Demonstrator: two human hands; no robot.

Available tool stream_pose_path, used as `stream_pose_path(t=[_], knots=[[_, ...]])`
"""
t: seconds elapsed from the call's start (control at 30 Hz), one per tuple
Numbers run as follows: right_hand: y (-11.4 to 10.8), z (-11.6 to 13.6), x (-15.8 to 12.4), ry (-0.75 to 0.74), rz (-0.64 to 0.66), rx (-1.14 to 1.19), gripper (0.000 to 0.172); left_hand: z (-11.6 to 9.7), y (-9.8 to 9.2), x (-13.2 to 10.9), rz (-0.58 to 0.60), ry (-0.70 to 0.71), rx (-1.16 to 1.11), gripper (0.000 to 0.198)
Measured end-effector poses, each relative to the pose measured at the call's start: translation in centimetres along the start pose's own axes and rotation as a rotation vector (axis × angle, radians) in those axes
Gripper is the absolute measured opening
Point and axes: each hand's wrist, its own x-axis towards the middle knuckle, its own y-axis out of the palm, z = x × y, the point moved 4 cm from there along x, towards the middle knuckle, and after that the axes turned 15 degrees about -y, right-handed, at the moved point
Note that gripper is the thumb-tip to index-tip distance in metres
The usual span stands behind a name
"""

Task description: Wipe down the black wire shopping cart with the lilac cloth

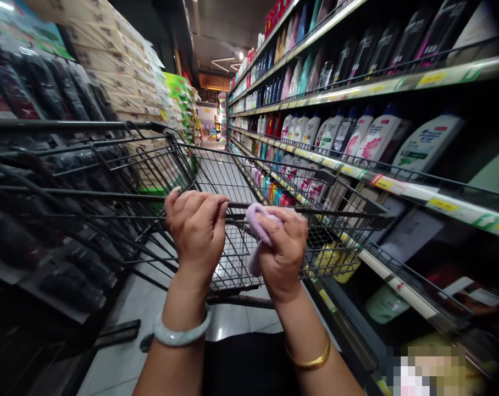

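Observation:
A dark wire shopping cart (68, 127) stands right in front of me, and I see floor tiles through its mesh. My left hand (195, 225), with a pale bangle on the wrist, is closed round the cart's near rim, knuckles up. Beside it, my right hand (284, 242) is closed on a lilac cloth (255, 220), which loops over the thumb side and hangs below. The right hand rests at the same rim; whether its fingers also wrap the bar is hidden. A gold bangle circles the right wrist.
Shelves on the right carry shampoo bottles (379, 135) behind low wire rails (439, 190). On the left hang dark packaged goods (39, 82), with stacked tan packs (109, 60) further along. A tiled aisle (216, 165) runs ahead between them.

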Motion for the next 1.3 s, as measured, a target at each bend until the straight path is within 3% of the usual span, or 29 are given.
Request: stream_pose_path(t=[0.1,0.23,0.37,0.47,0.67,0.87,1.03,1.13,1.3], knots=[[0.7,0.2,-0.3,0.037,0.032,-0.037,0.038,-0.2,0.2,-0.2,0.002,-0.026,-0.011,0.023],[2.0,1.4,-0.9,-0.037,0.104,-0.036,0.034,-0.2,0.3,-0.4,-0.003,-0.038,-0.024,0.026],[0.9,1.0,-0.3,-0.005,0.006,0.011,0.024,-0.1,0.2,-0.5,0.017,-0.036,-0.019,0.024],[0.8,0.8,-0.5,0.006,-0.029,-0.025,0.026,-0.1,0.0,-0.6,0.014,-0.021,-0.025,0.022],[2.2,1.7,-1.8,-0.099,0.153,-0.012,0.025,-0.3,-0.1,-0.7,0.032,-0.015,-0.033,0.022],[-0.5,-0.9,-0.6,0.007,-0.055,-0.098,0.026,-0.5,0.0,-0.8,0.037,-0.022,-0.048,0.023],[1.5,-0.9,-2.8,-0.015,0.025,-0.134,0.037,-0.5,0.2,-0.9,0.034,-0.024,-0.07,0.022],[1.8,-0.8,-2.7,0.002,0.07,-0.068,0.036,-0.6,0.3,-0.9,0.039,-0.027,-0.107,0.022],[0.8,-1.6,-1.5,0.105,-0.026,0.008,0.025,-0.9,0.5,-1.0,0.072,-0.012,-0.105,0.023]])
